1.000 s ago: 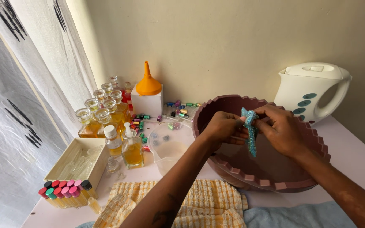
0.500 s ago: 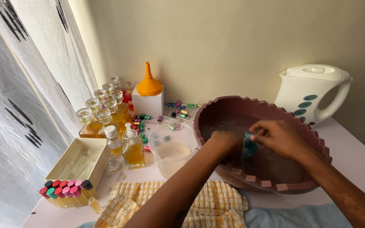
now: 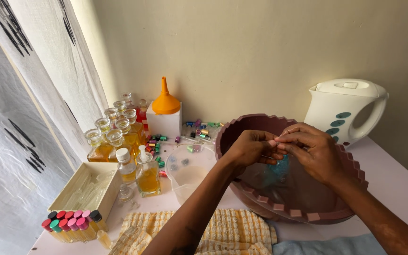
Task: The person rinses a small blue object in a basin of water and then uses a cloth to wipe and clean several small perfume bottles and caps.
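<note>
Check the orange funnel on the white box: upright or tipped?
Inverted but standing straight: the funnel rests wide mouth down on the white box, spout pointing up.

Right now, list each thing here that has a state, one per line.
left hand: over basin, fingertips pinched against the right's
right hand: likewise pinched
blue cloth: in basin, below hands
maroon basin: holds water
kettle: lid shut
orange funnel: upside down on white box

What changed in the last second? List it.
Both hands dipped into the basin and rose again: the left hand and right hand now meet above it, fingers pinched together on something too small to tell. The blue sponge, held up between them earlier, now hangs lower, under the hands, over the water. Kettle, funnel, bottles and towel stayed put.
</note>
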